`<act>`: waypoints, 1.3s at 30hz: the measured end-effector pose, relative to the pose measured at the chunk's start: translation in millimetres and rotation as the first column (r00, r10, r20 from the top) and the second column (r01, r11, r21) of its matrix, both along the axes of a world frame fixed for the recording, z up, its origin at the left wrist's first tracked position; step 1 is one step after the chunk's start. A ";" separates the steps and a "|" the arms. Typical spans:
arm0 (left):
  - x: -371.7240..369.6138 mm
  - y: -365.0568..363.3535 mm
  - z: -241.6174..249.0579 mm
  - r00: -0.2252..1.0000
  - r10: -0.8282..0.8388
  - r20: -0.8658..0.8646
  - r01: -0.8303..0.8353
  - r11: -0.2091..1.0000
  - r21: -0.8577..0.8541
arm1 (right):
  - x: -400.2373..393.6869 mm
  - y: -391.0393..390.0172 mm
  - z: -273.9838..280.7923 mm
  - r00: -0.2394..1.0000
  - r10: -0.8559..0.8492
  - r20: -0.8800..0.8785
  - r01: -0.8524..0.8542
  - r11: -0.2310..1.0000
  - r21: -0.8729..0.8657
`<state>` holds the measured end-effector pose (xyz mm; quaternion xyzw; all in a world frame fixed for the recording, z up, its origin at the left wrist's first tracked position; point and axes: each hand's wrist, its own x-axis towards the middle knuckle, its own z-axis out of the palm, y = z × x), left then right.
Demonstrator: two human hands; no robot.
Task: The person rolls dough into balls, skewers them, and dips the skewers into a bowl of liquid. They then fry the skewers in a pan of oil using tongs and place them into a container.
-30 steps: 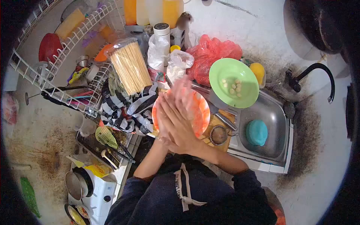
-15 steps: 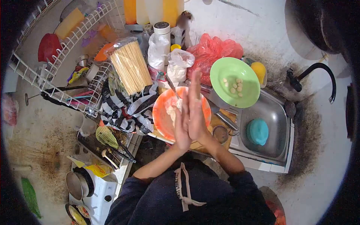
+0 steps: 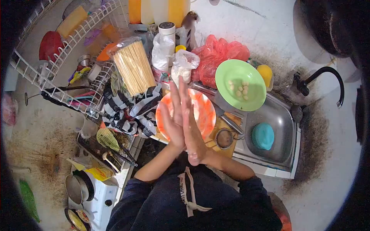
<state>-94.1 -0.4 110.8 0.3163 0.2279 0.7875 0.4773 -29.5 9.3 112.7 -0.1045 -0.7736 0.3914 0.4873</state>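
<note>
Grip: the palms of the left hand point(image 3: 172, 125) and the right hand point(image 3: 194, 136) meet, with fingers extended, not clenched; I cannot tell if something is between them.
Hand pose: both point away from the body, forearms coming inward from two sides.
Orange-white bowl point(image 3: 208, 115): it is under the hands, partly hidden by them.
Right side: strainer point(image 3: 224, 138) and knife point(image 3: 232, 125) are near the bowl, on the wooden board point(image 3: 219, 125).
Green plate point(image 3: 224, 79): well apart from the hands, carrying small pale balls point(image 3: 239, 91), overlapping the sink point(image 3: 279, 148) edge in view.
Left side: striped bag point(image 3: 148, 106) is just beside the bowl, limiting sideways room.
</note>
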 end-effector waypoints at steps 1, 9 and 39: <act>1.2 -2.0 6.2 1.000 0.003 -0.002 -0.003 1.000 0.002 | 1.2 -0.2 -0.2 0.999 0.000 0.034 -0.006 0.986 0.167; 14.0 8.9 -30.2 0.917 -0.346 0.198 0.367 0.926 -0.081 | 2.0 3.1 -4.9 0.989 -0.093 0.113 0.046 0.930 0.365; 18.7 -8.0 -26.9 0.965 -0.232 -0.126 0.244 0.966 0.087 | -7.5 0.3 -19.8 0.922 -0.377 0.091 0.360 0.919 0.159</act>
